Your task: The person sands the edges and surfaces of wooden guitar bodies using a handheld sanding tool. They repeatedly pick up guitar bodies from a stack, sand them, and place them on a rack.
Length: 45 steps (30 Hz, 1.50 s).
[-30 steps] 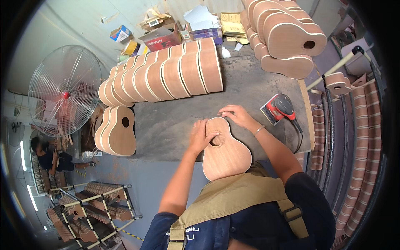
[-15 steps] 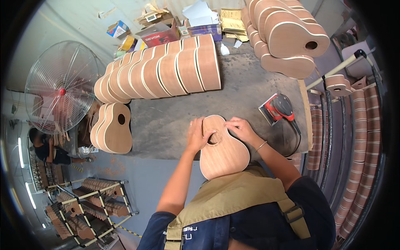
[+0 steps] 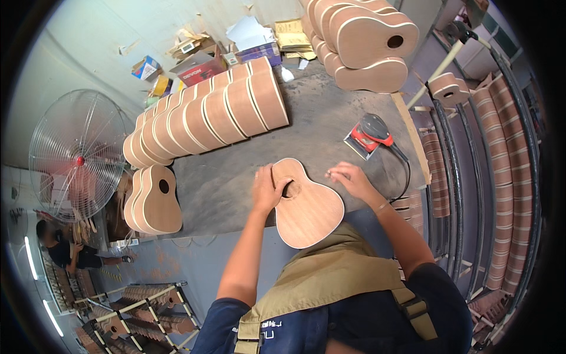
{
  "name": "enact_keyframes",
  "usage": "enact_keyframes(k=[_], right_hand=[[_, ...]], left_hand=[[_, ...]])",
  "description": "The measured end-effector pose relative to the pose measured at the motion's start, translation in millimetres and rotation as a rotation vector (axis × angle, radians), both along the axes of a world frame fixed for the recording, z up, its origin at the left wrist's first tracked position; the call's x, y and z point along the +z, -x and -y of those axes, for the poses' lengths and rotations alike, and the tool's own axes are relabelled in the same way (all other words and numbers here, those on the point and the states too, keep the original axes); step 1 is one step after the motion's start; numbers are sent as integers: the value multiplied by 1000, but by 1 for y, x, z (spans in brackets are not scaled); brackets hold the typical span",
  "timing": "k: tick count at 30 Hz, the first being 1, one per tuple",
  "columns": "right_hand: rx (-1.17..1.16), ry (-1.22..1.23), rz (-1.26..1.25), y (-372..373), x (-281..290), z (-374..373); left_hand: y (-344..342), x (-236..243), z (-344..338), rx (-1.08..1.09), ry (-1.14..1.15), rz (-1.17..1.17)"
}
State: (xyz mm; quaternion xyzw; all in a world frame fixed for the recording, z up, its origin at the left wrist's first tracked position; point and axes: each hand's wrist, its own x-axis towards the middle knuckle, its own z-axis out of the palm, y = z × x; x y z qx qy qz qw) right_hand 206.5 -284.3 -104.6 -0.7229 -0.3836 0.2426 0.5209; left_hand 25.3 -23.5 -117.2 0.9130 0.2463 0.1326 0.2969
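A pale wooden ukulele body (image 3: 315, 215) with light edge binding lies at the front edge of the workbench, its wide end against my apron. My left hand (image 3: 268, 187) grips its upper left side, the thumb hooked at the round sound hole and the fingers over the outer edge. To the right of the body, apart from it, my right hand (image 3: 352, 180) hovers above the bench with thumb and fingertips pinched together. Whatever may be between those fingertips is too small to make out.
A red and black electric sander (image 3: 372, 137) with a trailing cord rests right of my hands. Rows of instrument bodies (image 3: 212, 109) stand at the back left, and more (image 3: 374, 41) are stacked at the far right. A fan (image 3: 79, 159) and another person (image 3: 65, 245) are at the left.
My right hand has come off the body's edge and moved right. The left hand still holds the body. The whole view has turned and shifted slightly.
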Motion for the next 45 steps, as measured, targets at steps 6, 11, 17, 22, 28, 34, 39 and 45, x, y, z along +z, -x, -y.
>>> enact_keyframes(k=[6,11,17,22,28,34,39,45], right_hand=[[238,-75,108,-36,-11,-142],[415,-27,73,-40,-39,-170],[206,-21,1,-16,-43,-106],[338,-1,-87,-7,-27,-69],[376,88,-14,-5,0,-14],[-115,68,26,83,5,74],[-478,-50,195,141,-11,69],[-143,39,205,19,-22,44]], left_hand=[[2,1,-1,8,17,17],[5,3,1,15,27,21],[5,-2,1,35,42,62],[3,-6,1,15,23,107],[5,-4,3,63,23,78],[5,-10,4,48,-4,67],[8,2,5,32,-45,10],[40,66,25,-135,-227,-297]])
